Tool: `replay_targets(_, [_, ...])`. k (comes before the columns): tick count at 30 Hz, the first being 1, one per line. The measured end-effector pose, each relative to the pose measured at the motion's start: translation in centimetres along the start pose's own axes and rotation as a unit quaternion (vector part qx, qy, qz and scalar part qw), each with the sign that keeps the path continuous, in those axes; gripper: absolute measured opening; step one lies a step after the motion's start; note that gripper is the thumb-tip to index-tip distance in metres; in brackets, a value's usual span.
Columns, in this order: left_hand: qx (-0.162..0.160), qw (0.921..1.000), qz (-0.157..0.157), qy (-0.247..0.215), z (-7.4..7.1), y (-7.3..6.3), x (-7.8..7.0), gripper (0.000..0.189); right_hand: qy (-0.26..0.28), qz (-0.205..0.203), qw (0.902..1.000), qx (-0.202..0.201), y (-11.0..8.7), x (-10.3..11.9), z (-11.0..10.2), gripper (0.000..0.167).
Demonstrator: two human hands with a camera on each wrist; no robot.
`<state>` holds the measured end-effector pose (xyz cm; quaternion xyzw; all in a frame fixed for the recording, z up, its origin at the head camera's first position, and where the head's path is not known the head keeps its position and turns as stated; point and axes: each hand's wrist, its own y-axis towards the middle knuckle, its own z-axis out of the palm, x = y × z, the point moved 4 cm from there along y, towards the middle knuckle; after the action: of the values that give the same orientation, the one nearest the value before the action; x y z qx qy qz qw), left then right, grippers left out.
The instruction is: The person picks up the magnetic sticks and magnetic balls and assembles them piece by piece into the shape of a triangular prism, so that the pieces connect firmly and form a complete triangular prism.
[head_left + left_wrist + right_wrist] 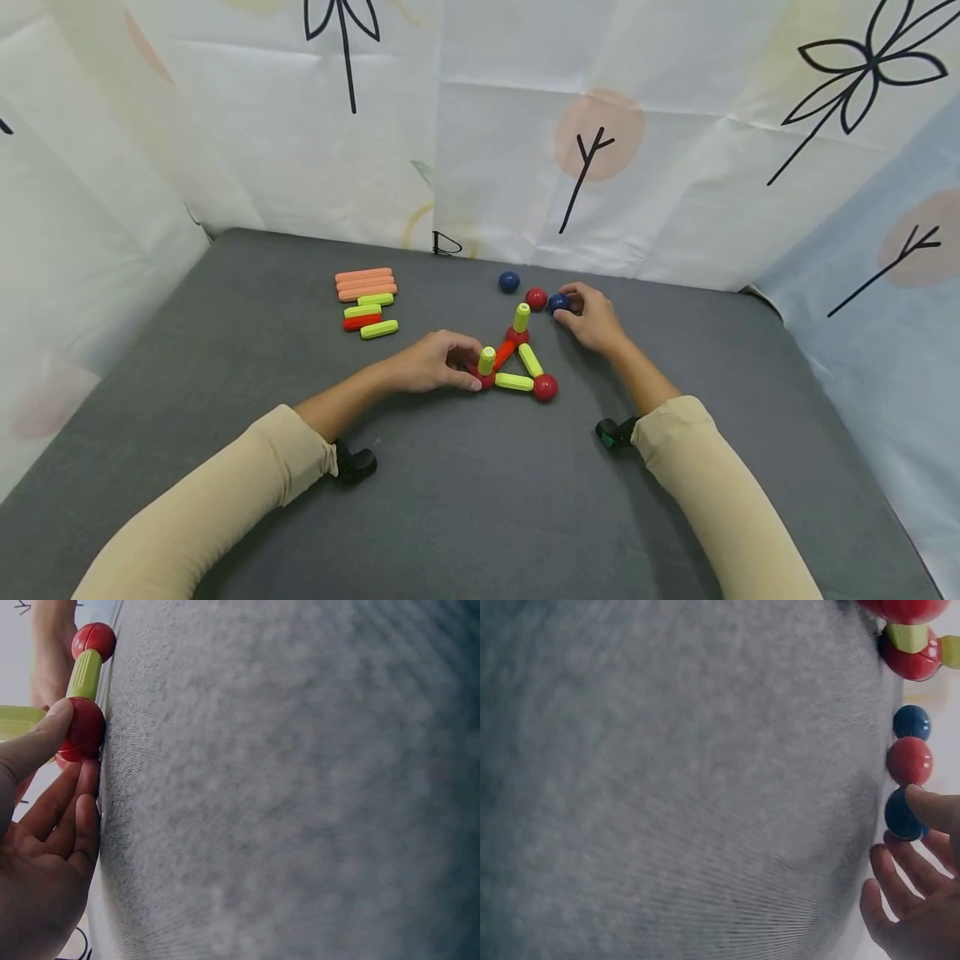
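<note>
A flat triangle of rods and balls lies on the grey table. Its left red ball [86, 727] is pinched between the thumb and fingers of my left hand [431, 364]. A red rod [505, 356] and two yellow-green rods [513, 382] link this ball, a far red ball [517, 337] and a right red ball [545, 387]. Upright yellow-green rods [522, 317] stand on the left and far balls. Behind the triangle, my right hand [594, 320] holds a loose blue ball [904, 814] by thumb and fingertips, close beside a loose red ball [536, 299].
Another blue ball [509, 282] lies near the table's back edge. At the back left, several orange rods [366, 282] lie side by side, with yellow-green rods [378, 329] and a red rod [362, 322] in front. Patterned cloth [495, 183] hangs behind the table [487, 500].
</note>
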<state>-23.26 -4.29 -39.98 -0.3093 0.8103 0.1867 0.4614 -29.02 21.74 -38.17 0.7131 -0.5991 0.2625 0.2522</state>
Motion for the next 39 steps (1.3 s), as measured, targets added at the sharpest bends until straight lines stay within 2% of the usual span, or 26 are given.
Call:
replay_targets(4, [-0.001,1.0,-0.005,-0.002,0.1,0.0,-0.1,0.024,0.04,-0.028,0.9983,-0.03,-0.5,1.2,-0.8,0.039])
replay_targets(7, [0.002,1.0,-0.005,-0.002,0.0,0.1,0.0,0.024,0.079,-0.064,0.9942,-0.037,-1.2,3.0,-1.5,0.04])
replay_targets(14, [0.008,1.0,0.001,-0.003,-0.2,0.1,-0.2,0.023,0.13,-0.135,0.9815,0.038,-3.1,6.8,-1.6,0.04])
replay_targets(20, [0.009,0.9999,0.003,-0.006,-0.2,0.1,-0.2,0.023,0.129,-0.154,0.9761,0.084,-3.5,7.3,-1.0,0.04])
replay_targets(24, [0.008,0.9999,0.003,-0.007,-0.1,0.1,-0.1,0.023,0.14,-0.145,0.976,0.082,-3.4,7.0,-1.1,0.041])
replay_targets(29, [0.008,0.9999,-0.002,-0.007,-0.1,0.0,0.0,0.023,0.176,-0.105,0.978,0.041,-2.3,6.0,-1.4,0.037])
replay_targets(31, [0.008,0.9999,-0.003,-0.006,-0.1,0.0,0.0,0.023,0.164,-0.088,0.9821,0.033,-1.7,5.3,-1.3,0.038])
replay_targets(35, [0.008,1.0,0.001,-0.003,-0.1,0.0,0.0,0.022,0.114,-0.06,0.9893,0.068,-0.6,3.9,-0.7,0.044])
replay_targets(39, [0.01,0.9999,0.007,-0.003,-0.1,0.1,0.0,0.02,0.085,-0.034,0.9894,0.112,0.4,2.8,0.1,0.052])
